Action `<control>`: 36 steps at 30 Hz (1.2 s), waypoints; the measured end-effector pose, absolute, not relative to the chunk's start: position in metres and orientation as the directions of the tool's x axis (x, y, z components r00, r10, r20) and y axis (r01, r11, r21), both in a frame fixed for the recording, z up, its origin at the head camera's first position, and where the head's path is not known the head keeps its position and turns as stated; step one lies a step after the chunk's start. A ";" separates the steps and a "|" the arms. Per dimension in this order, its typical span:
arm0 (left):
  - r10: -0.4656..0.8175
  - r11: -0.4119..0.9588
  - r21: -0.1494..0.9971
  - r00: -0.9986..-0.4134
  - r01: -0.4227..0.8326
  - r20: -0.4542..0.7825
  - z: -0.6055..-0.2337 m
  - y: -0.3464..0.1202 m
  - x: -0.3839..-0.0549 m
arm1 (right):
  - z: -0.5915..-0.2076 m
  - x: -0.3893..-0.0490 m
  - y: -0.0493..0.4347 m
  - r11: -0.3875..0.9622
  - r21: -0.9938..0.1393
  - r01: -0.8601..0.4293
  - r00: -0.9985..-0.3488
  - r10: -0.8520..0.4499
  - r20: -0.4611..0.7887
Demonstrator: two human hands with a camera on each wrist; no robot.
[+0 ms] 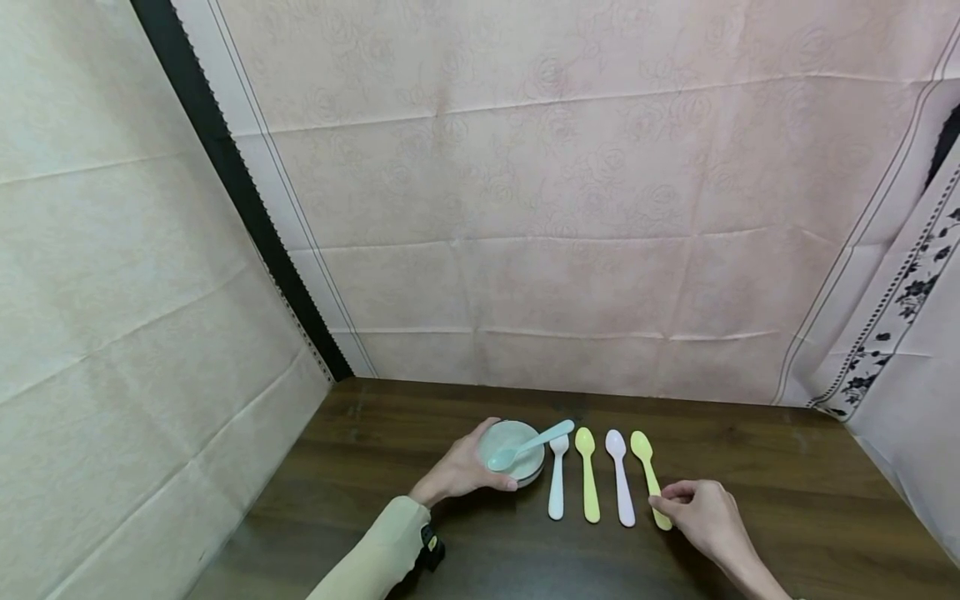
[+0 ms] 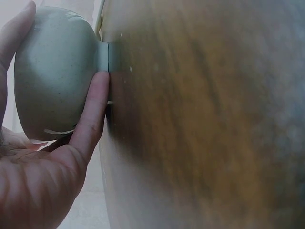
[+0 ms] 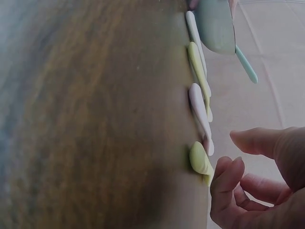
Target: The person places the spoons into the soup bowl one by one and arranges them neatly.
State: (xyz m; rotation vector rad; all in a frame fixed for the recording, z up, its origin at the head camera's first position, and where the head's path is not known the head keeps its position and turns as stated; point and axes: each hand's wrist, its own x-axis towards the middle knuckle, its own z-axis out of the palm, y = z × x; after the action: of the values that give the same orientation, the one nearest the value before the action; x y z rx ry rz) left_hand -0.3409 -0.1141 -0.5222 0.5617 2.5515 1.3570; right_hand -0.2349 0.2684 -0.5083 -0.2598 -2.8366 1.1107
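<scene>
In the head view my left hand (image 1: pixel 468 467) holds a pale green bowl (image 1: pixel 510 432), its fingers and thumb wrapped round the side. The left wrist view shows the bowl (image 2: pixel 57 71) upright with its foot close to the table. A mint-green spoon (image 1: pixel 546 437) leans in it, handle sticking out over the right rim. My right hand (image 1: pixel 701 512) is at the handle of the rightmost yellow-green spoon (image 1: pixel 643 454). In the right wrist view that spoon (image 3: pixel 200 160) lies beside the bent fingers, with the thumb held apart from them.
Left of that spoon lie a lilac spoon (image 1: pixel 621 479), another yellow-green spoon (image 1: pixel 588 479) and a pale blue fork (image 1: pixel 557 483), side by side, handles toward me. The brown wooden table (image 1: pixel 795 483) ends at a cloth-covered back wall (image 1: pixel 562 250), with cloth on both sides.
</scene>
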 end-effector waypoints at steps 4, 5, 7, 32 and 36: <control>0.416 0.510 0.828 -0.909 0.235 0.002 -0.522 -0.115 -0.341 | -0.510 -0.234 0.269 0.723 -0.679 0.129 -0.982 0.190 0.016; 0.416 0.510 0.827 -0.909 0.235 0.002 -0.522 -0.115 -0.341 | -0.511 -0.234 0.269 0.723 -0.678 0.129 -0.982 0.191 0.017; 0.417 0.514 0.824 -0.909 0.240 0.005 -0.523 -0.115 -0.341 | -0.512 -0.233 0.269 0.724 -0.677 0.129 -0.981 0.193 0.019; 0.412 0.502 0.837 -0.911 0.218 -0.010 -0.523 -0.115 -0.342 | -0.521 -0.230 0.272 0.729 -0.667 0.158 -0.980 0.198 -0.016; 0.414 0.502 0.836 -0.910 0.222 -0.007 -0.523 -0.115 -0.342 | -0.522 -0.231 0.273 0.732 -0.662 0.162 -0.980 0.197 -0.022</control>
State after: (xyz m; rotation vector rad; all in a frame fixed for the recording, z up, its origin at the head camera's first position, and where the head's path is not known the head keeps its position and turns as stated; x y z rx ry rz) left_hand -0.3419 -0.1147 -0.5225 0.5450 2.5387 1.3669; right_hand -0.2306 0.2728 -0.5216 -0.2984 -2.8773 1.0920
